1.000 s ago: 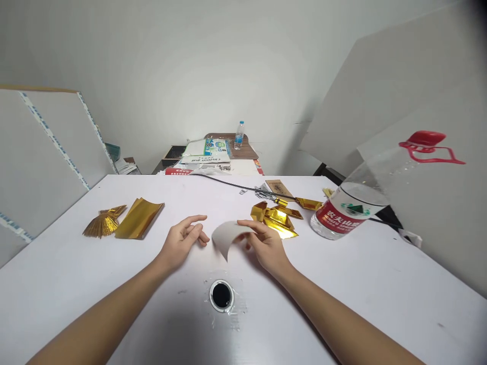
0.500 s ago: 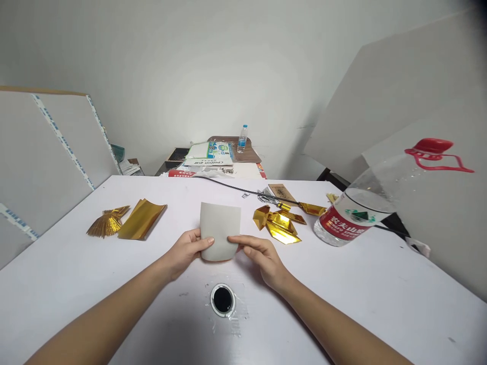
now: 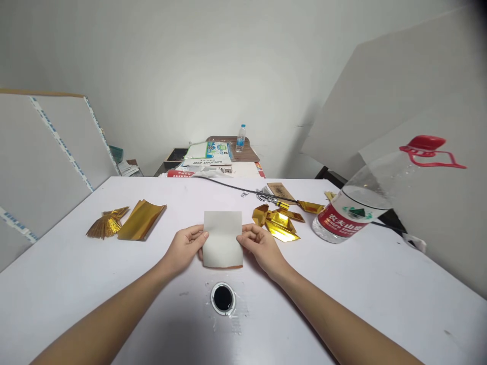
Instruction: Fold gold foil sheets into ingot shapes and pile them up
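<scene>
A pale grey-white sheet of paper [image 3: 222, 241] is held above the table, with a thin orange strip showing along its lower edge. My left hand [image 3: 185, 247] pinches its left side, thumb in front and fingers behind. On the opposite side, my right hand [image 3: 262, 247] grips the right edge between thumb and fingers. To the left lie a stack of gold foil paper [image 3: 141, 220] and a pleated gold foil piece [image 3: 107, 223]. Several folded gold foil shapes [image 3: 280, 224] rest beyond my right hand.
A large tilted water bottle [image 3: 338, 215] with a red handle stands at the right. A black round fixture [image 3: 223, 299] is taped to the white table [image 3: 152, 314] in front of me. Near the back are a black cable [image 3: 220, 183], a yellow-handled tool [image 3: 282, 205] and a brown card [image 3: 280, 191].
My right hand has gone from a finger laid on the sheet's face to gripping its right edge. The sheet has come slightly lower and sits straighter.
</scene>
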The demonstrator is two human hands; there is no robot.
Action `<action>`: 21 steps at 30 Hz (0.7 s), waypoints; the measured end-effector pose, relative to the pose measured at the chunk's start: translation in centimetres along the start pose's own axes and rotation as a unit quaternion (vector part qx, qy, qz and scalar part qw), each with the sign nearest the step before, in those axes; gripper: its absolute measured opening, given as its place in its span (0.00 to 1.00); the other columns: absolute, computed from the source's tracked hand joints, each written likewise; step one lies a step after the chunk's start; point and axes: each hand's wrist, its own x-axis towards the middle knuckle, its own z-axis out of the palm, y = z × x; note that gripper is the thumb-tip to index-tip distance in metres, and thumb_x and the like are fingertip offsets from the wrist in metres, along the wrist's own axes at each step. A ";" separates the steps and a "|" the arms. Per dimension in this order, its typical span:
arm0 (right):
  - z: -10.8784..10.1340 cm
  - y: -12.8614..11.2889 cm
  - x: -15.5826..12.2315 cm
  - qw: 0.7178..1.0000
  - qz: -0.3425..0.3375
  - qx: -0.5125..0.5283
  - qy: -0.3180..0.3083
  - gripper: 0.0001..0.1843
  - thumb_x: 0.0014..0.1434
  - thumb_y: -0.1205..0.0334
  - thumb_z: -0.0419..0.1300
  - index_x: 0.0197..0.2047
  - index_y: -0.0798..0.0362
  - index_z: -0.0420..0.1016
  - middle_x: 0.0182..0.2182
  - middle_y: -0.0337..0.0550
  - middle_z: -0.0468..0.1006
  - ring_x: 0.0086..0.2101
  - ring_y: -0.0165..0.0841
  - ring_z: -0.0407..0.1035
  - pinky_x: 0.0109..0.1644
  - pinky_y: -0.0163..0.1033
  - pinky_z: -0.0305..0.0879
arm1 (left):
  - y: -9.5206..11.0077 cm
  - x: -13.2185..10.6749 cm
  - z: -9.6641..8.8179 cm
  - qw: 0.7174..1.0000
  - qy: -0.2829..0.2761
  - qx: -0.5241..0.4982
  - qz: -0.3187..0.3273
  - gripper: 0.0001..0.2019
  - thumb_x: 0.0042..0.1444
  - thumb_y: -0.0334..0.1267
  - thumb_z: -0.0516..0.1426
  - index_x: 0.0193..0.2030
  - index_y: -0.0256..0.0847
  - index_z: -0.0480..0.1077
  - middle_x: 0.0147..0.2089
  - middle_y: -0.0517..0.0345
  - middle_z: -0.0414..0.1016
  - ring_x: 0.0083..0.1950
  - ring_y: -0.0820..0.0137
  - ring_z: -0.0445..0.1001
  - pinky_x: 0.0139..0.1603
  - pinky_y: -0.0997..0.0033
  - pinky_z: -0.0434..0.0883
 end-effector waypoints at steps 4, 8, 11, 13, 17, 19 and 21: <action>-0.2 0.2 0.0 1.000 -0.021 0.003 0.011 0.25 0.50 0.44 0.70 0.39 0.53 0.68 0.24 0.35 0.69 0.26 0.27 0.61 0.33 0.34 0.59 | -0.1 -0.1 0.0 0.994 -0.027 -0.097 -0.040 0.32 0.57 0.58 0.65 0.60 0.35 0.75 0.29 0.56 0.76 0.26 0.73 0.71 0.29 0.75 0.70; -0.5 0.2 0.0 0.998 -0.045 0.032 -0.017 0.16 0.50 0.52 0.64 0.39 0.53 0.72 0.26 0.38 0.70 0.28 0.28 0.62 0.35 0.35 0.62 | 0.1 0.0 -0.2 0.978 -0.032 -0.194 -0.074 0.28 0.51 0.46 0.70 0.57 0.38 0.76 0.46 0.48 0.80 0.38 0.71 0.76 0.35 0.76 0.74; -0.6 0.0 0.0 0.996 -0.068 0.018 -0.053 0.20 0.48 0.56 0.64 0.45 0.52 0.75 0.36 0.43 0.75 0.35 0.31 0.67 0.39 0.36 0.65 | 0.1 0.1 -0.4 0.980 -0.045 -0.182 -0.063 0.30 0.48 0.44 0.73 0.57 0.40 0.74 0.53 0.45 0.78 0.44 0.68 0.78 0.37 0.76 0.75; -0.6 0.1 -0.1 0.995 -0.082 -0.024 -0.056 0.24 0.50 0.53 0.67 0.50 0.50 0.75 0.41 0.44 0.75 0.39 0.33 0.67 0.41 0.36 0.66 | 0.0 0.2 -0.3 0.984 -0.034 -0.163 -0.064 0.31 0.48 0.48 0.73 0.57 0.40 0.73 0.56 0.43 0.77 0.46 0.64 0.80 0.38 0.73 0.77; -0.5 0.5 0.0 0.988 -0.103 -0.112 -0.023 0.24 0.58 0.41 0.65 0.49 0.51 0.77 0.44 0.46 0.76 0.41 0.34 0.68 0.46 0.39 0.67 | -0.3 0.2 0.1 0.993 0.000 -0.108 -0.053 0.31 0.52 0.59 0.69 0.55 0.40 0.74 0.66 0.42 0.70 0.55 0.55 0.80 0.41 0.65 0.82; -0.5 0.6 0.1 0.983 -0.125 -0.137 0.002 0.24 0.60 0.38 0.63 0.43 0.52 0.78 0.45 0.47 0.77 0.45 0.35 0.69 0.49 0.39 0.67 | -0.3 0.2 0.3 0.998 0.010 -0.065 -0.021 0.30 0.54 0.61 0.66 0.53 0.38 0.76 0.63 0.43 0.73 0.58 0.57 0.77 0.45 0.67 0.82; -0.6 0.7 0.2 0.979 -0.133 -0.152 0.018 0.25 0.60 0.37 0.63 0.40 0.53 0.79 0.45 0.48 0.77 0.47 0.37 0.70 0.49 0.39 0.66 | -0.3 0.3 0.3 0.999 0.034 -0.033 0.004 0.30 0.54 0.63 0.65 0.50 0.37 0.78 0.56 0.45 0.78 0.54 0.62 0.77 0.46 0.69 0.81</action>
